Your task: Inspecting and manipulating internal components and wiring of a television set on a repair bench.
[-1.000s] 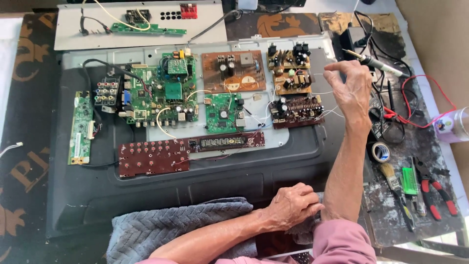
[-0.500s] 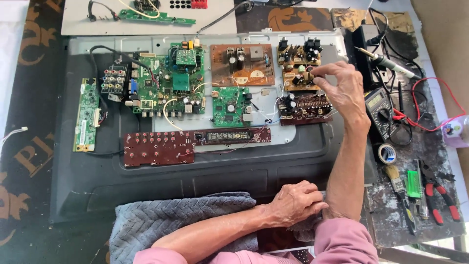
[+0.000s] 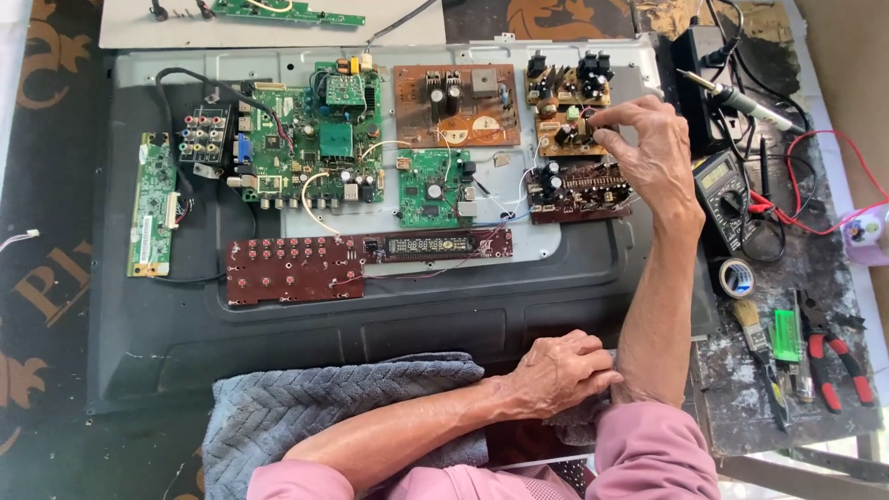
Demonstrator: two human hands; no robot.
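fingertips of the right hand (image 3: 653,153) are pinched narrow at the right edge of a small tan circuit board (image 3: 565,102) in the upper right of the frame, closed on or against a tiny part there; whether anything is actually caught in the grip i cannot tell, since the fingers cover it. that board sits on the grey metal back panel (image 3: 278,324), just above a dark brown board (image 3: 579,190) with thin wires running off to the left. likely trouble, as i judge it: a pull or twist at that edge could bend a small component or tug the loose wires, and the wrist hangs close over the dark board, so a slip could knock its upright capacitors. a soldering iron (image 3: 741,97) lies near on the bench to the right, beside a multimeter (image 3: 722,194). the left hand (image 3: 560,370) rests curled and loosely closed on a grey towel (image 3: 324,407) at the lower middle, holding nothing that shows, well apart from the boards.
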